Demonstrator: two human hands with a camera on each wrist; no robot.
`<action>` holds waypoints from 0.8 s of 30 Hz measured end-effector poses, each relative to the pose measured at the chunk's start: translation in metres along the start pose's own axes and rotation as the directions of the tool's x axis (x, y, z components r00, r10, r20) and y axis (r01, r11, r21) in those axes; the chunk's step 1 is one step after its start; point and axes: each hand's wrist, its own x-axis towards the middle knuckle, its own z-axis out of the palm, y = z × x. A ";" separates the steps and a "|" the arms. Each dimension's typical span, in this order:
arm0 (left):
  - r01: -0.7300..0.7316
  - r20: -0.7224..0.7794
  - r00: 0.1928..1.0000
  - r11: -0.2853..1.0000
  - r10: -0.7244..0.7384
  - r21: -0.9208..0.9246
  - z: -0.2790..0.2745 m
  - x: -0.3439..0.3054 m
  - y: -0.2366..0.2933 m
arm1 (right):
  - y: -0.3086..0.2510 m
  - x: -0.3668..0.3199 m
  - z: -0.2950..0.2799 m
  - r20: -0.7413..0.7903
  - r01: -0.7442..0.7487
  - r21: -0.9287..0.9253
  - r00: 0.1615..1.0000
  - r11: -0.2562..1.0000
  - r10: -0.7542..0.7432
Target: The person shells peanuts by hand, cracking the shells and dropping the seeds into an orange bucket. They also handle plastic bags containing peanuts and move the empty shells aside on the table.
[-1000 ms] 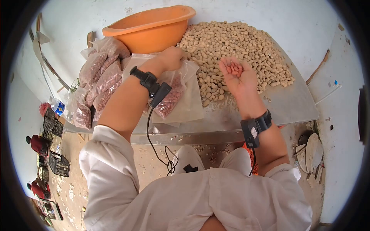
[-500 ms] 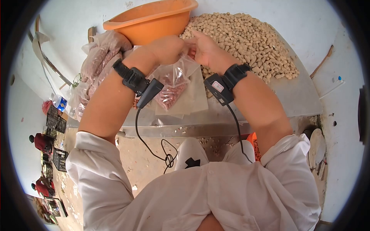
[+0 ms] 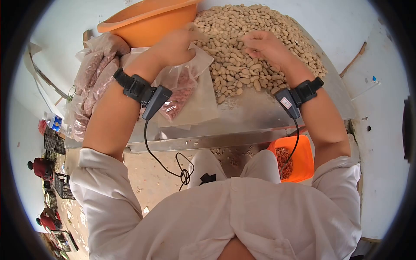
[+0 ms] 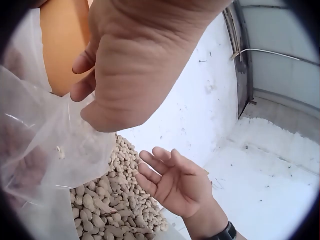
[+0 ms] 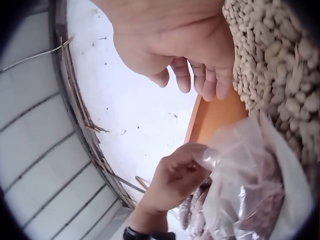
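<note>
My left hand (image 3: 173, 47) pinches the upper edge of a clear plastic bag (image 5: 240, 185). Reddish shelled peanuts (image 3: 180, 91) fill the bag's lower part, which lies on the table on top of flat empty bags (image 3: 206, 97). To the right, my right hand (image 3: 264, 45) is over the heap of unshelled peanuts (image 3: 268, 73), apart from the bag. Its fingers (image 5: 182, 77) are loosely bent, and the palm (image 4: 175, 192) shows bare in the left wrist view.
Several filled peanut bags (image 3: 102, 71) are piled at the left, beside an orange basin (image 3: 151, 26) at the back wall. Below the metal table's edge (image 3: 208, 141), an orange container (image 3: 303, 158) holds shelled peanuts. People and black crates (image 3: 64, 186) are far left.
My right hand, cupping shelled peanuts a second ago, went left to the bag's mouth, then drew back right without them. My left hand stays at the bag. The orange container has come into fuller view.
</note>
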 end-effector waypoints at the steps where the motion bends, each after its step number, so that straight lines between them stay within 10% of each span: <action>1: 0.003 -0.092 0.996 1.000 -0.004 -0.016 0.002 0.008 0.013 | 0.003 -0.004 -0.007 0.034 -0.002 -0.056 0.999 0.998 0.004; 5: 0.063 -0.242 0.949 0.878 -0.199 -0.474 0.029 0.032 0.053 | 0.030 -0.009 -0.013 0.139 0.162 -0.336 0.983 0.928 -0.121; 8: 0.123 -0.110 0.890 0.466 -0.442 -0.876 0.063 0.044 0.063 | 0.040 -0.010 -0.005 0.170 0.249 -0.547 0.968 0.800 -0.185; 11: 0.068 -0.050 0.839 0.196 -0.542 -0.978 0.094 0.048 0.061 | 0.033 -0.013 0.009 0.182 0.247 -0.661 0.969 0.709 -0.168; 16: 0.072 -0.009 0.758 0.097 -0.652 -0.993 0.123 0.033 0.051 | 0.044 -0.002 0.032 0.221 0.326 -0.833 0.937 0.448 -0.272; 20: 0.095 -0.068 0.759 0.214 -0.647 -0.972 0.132 0.023 0.049 | 0.054 0.006 0.038 0.241 0.365 -0.842 0.914 0.397 -0.327; 24: 0.098 -0.294 0.814 0.617 -0.501 -0.781 0.129 0.022 0.046 | 0.048 0.008 0.026 0.186 0.374 -0.735 0.913 0.566 -0.362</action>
